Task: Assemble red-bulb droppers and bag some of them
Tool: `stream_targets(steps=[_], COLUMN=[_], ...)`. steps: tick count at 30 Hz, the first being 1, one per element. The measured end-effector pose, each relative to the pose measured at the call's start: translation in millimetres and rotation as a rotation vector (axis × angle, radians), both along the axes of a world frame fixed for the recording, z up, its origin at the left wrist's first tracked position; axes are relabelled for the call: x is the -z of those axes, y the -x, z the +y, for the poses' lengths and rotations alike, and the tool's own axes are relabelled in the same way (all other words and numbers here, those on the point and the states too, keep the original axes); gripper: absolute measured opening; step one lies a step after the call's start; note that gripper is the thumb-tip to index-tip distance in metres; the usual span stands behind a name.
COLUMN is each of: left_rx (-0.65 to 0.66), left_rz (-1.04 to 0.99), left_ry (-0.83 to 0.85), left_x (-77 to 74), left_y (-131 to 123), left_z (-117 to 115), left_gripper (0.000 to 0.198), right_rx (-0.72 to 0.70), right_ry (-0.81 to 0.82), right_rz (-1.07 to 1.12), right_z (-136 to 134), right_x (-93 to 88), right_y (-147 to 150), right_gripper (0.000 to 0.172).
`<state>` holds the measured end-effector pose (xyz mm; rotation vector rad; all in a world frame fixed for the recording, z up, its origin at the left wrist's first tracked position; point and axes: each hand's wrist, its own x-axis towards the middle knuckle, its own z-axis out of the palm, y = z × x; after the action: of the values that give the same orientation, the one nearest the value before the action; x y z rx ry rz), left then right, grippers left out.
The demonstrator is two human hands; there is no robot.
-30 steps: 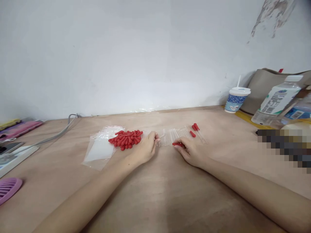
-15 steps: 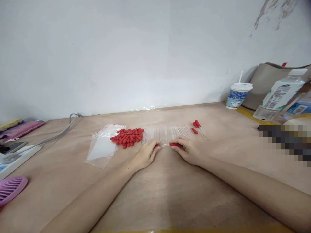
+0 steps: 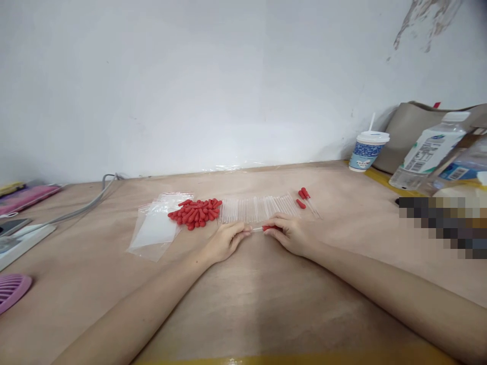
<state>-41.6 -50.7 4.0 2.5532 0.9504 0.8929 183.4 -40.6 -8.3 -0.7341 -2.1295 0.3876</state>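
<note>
Between the fingers of my left hand is a thin clear glass dropper tube, held level just above the table. My right hand pinches a red rubber dropper bulb, which meets the tube's right end. How far the tube reaches into the bulb is hidden by the fingers. Behind both hands lies a row of clear tubes. A pile of red bulbs sits left of the row. To its right are two tubes with red bulbs on them and a loose red bulb.
Clear zip bags lie left of the pile. A lidded paper cup, a plastic bottle and a grey bag stand at the back right. At the left are a power strip, a cable and a pink slatted object.
The view has shifted slightly. Both hands keep their hold on the tube and the bulb, and slightly more of the bulb is covered by my right fingers.
</note>
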Motion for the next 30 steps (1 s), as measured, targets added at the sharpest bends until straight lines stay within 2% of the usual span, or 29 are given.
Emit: stream_targets(steps=[13, 18, 24, 27, 30], left_rx=[0.059, 0.059, -0.019, -0.058, -0.064], left_rz=[-0.022, 0.016, 0.203, 0.218, 0.139], left_ry=[0.021, -0.029, -0.162, -0.178, -0.143], left_x=[-2.0, -2.1, -2.6, -0.5, 1.9], left_y=[-2, -2, -4, -4, -3], left_z=[-3, -4, -7, -6, -5], left_gripper=[0.021, 0.024, 0.028, 0.027, 0.024], right_rx=[-0.113, -0.096, 0.029, 0.033, 0.013], right_ry=[-0.109, -0.179, -0.353, -0.306, -0.175], right_rz=[-0.004, -0.050, -0.175, -0.174, -0.050], right_z=[-1, -4, -2, 3, 8], right_x=[2.6, 2.3, 8.3, 7.6, 3.3], right_y=[-3, -2, -1, -1, -3], right_gripper=[0.018, 0.018, 0.022, 0.021, 0.016])
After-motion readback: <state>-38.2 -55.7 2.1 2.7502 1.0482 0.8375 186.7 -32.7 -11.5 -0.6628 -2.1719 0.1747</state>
